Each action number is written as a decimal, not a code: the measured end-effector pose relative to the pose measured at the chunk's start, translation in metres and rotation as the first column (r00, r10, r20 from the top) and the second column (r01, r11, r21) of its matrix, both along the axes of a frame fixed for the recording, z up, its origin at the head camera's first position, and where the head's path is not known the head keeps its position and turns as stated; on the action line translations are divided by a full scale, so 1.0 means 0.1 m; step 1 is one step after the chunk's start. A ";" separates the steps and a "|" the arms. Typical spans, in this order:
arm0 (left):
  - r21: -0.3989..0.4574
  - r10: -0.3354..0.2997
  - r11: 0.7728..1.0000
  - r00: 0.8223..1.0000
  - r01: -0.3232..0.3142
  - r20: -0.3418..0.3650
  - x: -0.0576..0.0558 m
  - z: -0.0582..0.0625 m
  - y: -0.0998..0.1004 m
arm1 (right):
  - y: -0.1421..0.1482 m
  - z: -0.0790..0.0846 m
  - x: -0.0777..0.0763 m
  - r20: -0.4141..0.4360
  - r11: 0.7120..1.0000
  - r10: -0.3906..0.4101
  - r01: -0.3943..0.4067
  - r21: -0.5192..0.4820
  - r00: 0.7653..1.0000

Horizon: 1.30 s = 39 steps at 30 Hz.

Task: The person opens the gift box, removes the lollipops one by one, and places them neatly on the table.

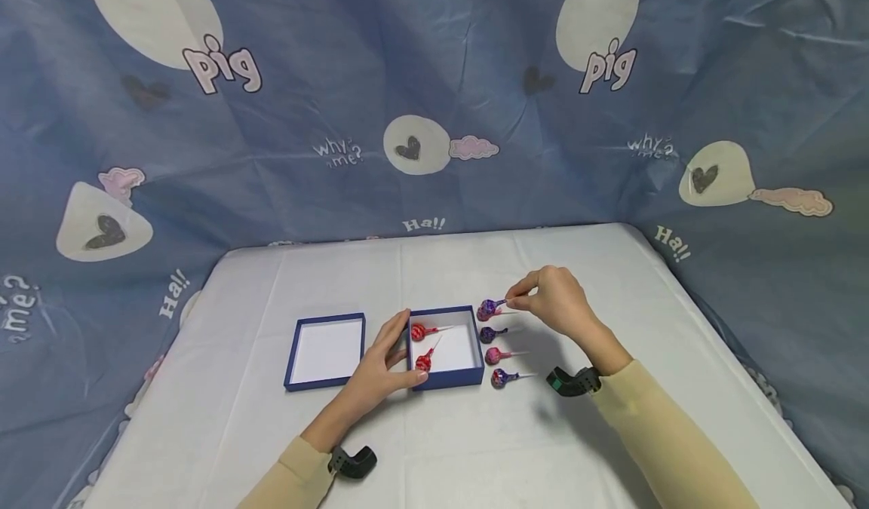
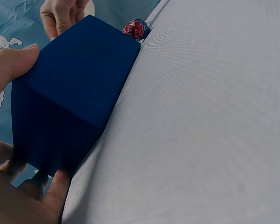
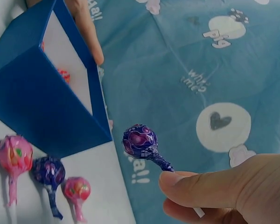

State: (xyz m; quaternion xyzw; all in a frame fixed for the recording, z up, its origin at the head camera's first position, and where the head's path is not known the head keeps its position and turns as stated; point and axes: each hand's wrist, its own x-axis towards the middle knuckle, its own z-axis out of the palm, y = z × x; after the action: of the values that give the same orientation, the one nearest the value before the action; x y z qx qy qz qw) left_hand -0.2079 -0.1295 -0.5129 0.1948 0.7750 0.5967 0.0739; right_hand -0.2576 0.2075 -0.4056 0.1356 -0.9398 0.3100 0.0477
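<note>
My right hand (image 1: 553,298) pinches the stick of a purple-wrapped lollipop (image 3: 139,141) between thumb and fingers. It is raised off the table just right of a blue box (image 1: 448,378) with a white inside. Two red lollipops (image 1: 419,332) lie in the box's left part. My left hand (image 1: 380,366) grips the box at its left side, thumb at the near corner and fingers along the left wall. Beside the box's right wall lies a column of lollipops: a pink one (image 1: 483,315) partly hidden under the held one, a dark purple (image 1: 488,335), another pink (image 1: 493,356) and a blue-purple (image 1: 499,378).
A shallow blue-rimmed lid (image 1: 331,351) with a white inside lies left of my left hand. White cloth (image 1: 448,449) covers the table. Behind and at the sides hangs a blue printed curtain (image 1: 305,102).
</note>
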 end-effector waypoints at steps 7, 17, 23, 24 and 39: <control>-0.002 -0.003 1.000 1.000 0.003 -0.001 0.01 0.01 0.00 | 0.09 -0.09 -0.03 0.028 1.000 -0.020 0.020 0.005 0.999; 0.004 -0.002 1.000 1.000 0.002 0.002 0.00 -0.01 0.00 | 0.18 -0.17 -0.10 0.035 0.999 -0.036 0.034 0.032 0.999; -0.007 0.004 1.000 1.000 -0.004 0.001 -0.01 -0.03 -0.01 | 0.21 -0.24 -0.13 0.057 0.998 -0.036 0.034 0.045 0.998; -0.007 0.004 1.000 1.000 -0.004 -0.001 -0.01 -0.02 -0.01 | 0.22 -0.26 -0.14 0.059 0.998 -0.037 0.034 0.045 0.998; 0.007 -0.005 1.000 1.000 0.005 -0.006 0.00 -0.01 0.00 | 0.31 -0.49 -0.23 0.077 0.999 -0.043 0.041 0.029 0.996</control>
State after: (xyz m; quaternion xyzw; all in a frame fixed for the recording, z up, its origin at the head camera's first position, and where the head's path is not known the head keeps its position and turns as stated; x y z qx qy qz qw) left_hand -0.2079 -0.1299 -0.5134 0.1990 0.7725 0.5987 0.0723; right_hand -0.2806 0.2384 -0.4550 0.1043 -0.9478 0.3009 0.0160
